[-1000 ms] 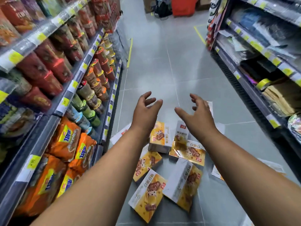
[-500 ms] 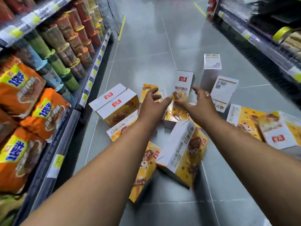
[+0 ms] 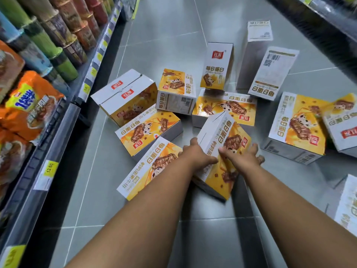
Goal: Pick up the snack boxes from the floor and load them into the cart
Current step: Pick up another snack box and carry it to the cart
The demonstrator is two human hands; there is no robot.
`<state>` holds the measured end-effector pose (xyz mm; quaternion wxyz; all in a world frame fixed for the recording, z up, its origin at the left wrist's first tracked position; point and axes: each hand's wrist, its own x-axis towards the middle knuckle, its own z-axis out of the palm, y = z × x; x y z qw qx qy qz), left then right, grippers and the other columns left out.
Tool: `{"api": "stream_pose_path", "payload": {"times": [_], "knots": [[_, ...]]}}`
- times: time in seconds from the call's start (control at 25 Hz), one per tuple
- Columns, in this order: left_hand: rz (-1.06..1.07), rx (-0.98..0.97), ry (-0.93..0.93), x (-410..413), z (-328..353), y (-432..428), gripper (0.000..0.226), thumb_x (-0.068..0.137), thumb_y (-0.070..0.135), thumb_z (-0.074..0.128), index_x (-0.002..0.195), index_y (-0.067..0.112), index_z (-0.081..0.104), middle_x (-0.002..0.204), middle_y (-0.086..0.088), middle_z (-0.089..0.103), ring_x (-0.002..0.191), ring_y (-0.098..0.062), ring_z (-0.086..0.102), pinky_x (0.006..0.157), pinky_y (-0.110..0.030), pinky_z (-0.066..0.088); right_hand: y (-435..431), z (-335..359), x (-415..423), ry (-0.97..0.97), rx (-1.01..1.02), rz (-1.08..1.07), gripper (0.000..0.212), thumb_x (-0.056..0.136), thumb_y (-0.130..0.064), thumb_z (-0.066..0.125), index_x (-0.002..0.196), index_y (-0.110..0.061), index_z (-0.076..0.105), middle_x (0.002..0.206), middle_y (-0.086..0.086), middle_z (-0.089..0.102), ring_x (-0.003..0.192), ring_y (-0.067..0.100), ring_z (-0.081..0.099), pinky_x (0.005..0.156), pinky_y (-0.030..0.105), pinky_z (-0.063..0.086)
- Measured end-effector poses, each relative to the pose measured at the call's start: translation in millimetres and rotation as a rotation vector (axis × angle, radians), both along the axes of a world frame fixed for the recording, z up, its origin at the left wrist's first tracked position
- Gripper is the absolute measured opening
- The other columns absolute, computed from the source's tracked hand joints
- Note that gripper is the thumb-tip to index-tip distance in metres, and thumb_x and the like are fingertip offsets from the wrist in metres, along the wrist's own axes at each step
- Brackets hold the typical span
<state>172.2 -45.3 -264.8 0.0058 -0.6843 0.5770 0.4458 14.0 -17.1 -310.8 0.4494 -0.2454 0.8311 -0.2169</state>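
Several yellow-and-white snack boxes lie scattered on the grey tile floor (image 3: pixel 164 35). One snack box (image 3: pixel 229 136) is tilted up in the middle of the pile. My left hand (image 3: pixel 195 153) grips its white left side with the thumb across the front. My right hand (image 3: pixel 243 157) holds the right side, its fingers wrapping over the far edge. A flat box (image 3: pixel 152 167) lies partly under my left forearm. Other boxes (image 3: pixel 148 126) (image 3: pixel 297 124) lie close on both sides, and one (image 3: pixel 216 64) stands upright behind. No cart is in view.
Along the left runs a shelf unit with cup noodles (image 3: pixel 63 41), orange snack bags (image 3: pixel 29 101) and a yellow price label (image 3: pixel 49 168). A dark shelf base (image 3: pixel 328 16) lines the right. Bare floor shows beyond the boxes and below my arms.
I have bent lower toward the pile. Both hands dropped from open in the air, past the far boxes, onto the tilted middle box and now hold its two sides.
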Motion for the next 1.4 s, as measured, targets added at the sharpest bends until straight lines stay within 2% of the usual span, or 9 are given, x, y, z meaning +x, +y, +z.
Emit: {"api": "stream_pose_path", "payload": {"times": [0.2,0.36,0.6,0.76,0.96,1.08,1.2,1.32,1.4], "knots": [[0.032,0.049,0.006,9.5,-10.6,-2.9,0.092,0.066,0.051,0.082,0.138,0.017,0.036,0.131,-0.010,0.055,0.113,-0.027,0.059,0.095,-0.039,0.052,8.7,-21.7,13.2,-0.386,-0.059,-0.164,0.151,0.021,-0.068,0.087,0.144,-0.042,0.004,0.132,0.004,0.054,0.112,0.036,0.059,0.095,0.061,0.047],[0.105,-0.010,0.152,9.7,-2.8,-6.3,0.093,0.048,0.054,0.084,0.129,0.025,0.047,0.121,-0.005,0.063,0.098,-0.024,0.068,0.085,-0.042,0.059,2.9,-10.7,14.8,-0.434,-0.241,-0.215,0.152,0.010,-0.067,0.088,0.142,-0.042,0.018,0.128,-0.002,0.059,0.109,0.030,0.062,0.096,0.056,0.048],[0.154,-0.035,0.367,8.4,77.9,0.8,0.064,0.065,0.033,0.088,0.114,0.031,0.048,0.119,-0.004,0.066,0.096,-0.024,0.070,0.086,-0.045,0.058,12.3,90.4,8.3,-0.376,-0.321,-0.227,0.147,0.020,-0.063,0.090,0.146,-0.042,0.017,0.135,-0.001,0.054,0.118,0.028,0.057,0.100,0.054,0.046],[0.100,-0.061,0.492,1.5,200.7,6.5,0.058,0.068,0.029,0.087,0.116,0.030,0.054,0.114,0.000,0.068,0.095,-0.022,0.070,0.083,-0.045,0.059,21.3,220.4,1.0,-0.317,-0.387,-0.252,0.146,0.024,-0.063,0.086,0.148,-0.042,0.012,0.139,0.001,0.051,0.124,0.029,0.053,0.104,0.053,0.043],[0.037,-0.231,0.565,-13.5,437.7,13.7,0.057,0.071,0.023,0.087,0.115,0.031,0.053,0.108,0.002,0.067,0.096,-0.021,0.069,0.086,-0.041,0.058,25.9,458.0,-13.3,-0.217,-0.535,-0.304,0.144,0.030,-0.059,0.087,0.149,-0.035,0.011,0.137,0.002,0.052,0.121,0.026,0.054,0.103,0.047,0.045],[-0.037,-0.242,0.643,-25.3,575.2,19.3,0.055,0.075,0.014,0.084,0.118,0.024,0.051,0.100,0.003,0.067,0.085,-0.016,0.070,0.070,-0.030,0.061,34.0,583.6,-23.8,-0.185,-0.672,-0.373,0.154,0.011,-0.070,0.085,0.144,-0.045,0.011,0.133,0.002,0.054,0.118,0.024,0.057,0.100,0.049,0.047],[-0.106,-0.235,0.719,-32.8,712.2,34.2,0.054,0.078,0.011,0.080,0.118,0.026,0.048,0.092,0.009,0.063,0.076,-0.008,0.067,0.055,-0.019,0.056,60.8,721.6,-30.1,-0.172,-0.761,-0.419,0.141,0.031,-0.054,0.094,0.146,-0.045,0.012,0.137,0.001,0.049,0.121,0.023,0.053,0.103,0.049,0.044],[-0.161,-0.294,0.786,-37.6,818.5,52.8,0.064,0.074,0.013,0.083,0.129,0.021,0.051,0.099,0.006,0.062,0.079,-0.007,0.068,0.060,-0.019,0.057,102.2,831.1,-37.2,-0.123,-0.881,-0.465,0.119,0.043,-0.038,0.091,0.142,-0.039,0.025,0.131,0.001,0.058,0.113,0.023,0.060,0.099,0.050,0.048],[-0.217,-0.292,0.852,-47.1,864.3,64.1,0.086,0.063,0.024,0.090,0.138,0.019,0.049,0.112,-0.002,0.063,0.090,-0.016,0.070,0.072,-0.029,0.060,131.7,881.9,-47.0,-0.075,-0.930,-0.475,0.120,0.047,-0.037,0.091,0.145,-0.038,0.021,0.130,0.000,0.059,0.110,0.022,0.062,0.099,0.050,0.048]]}}
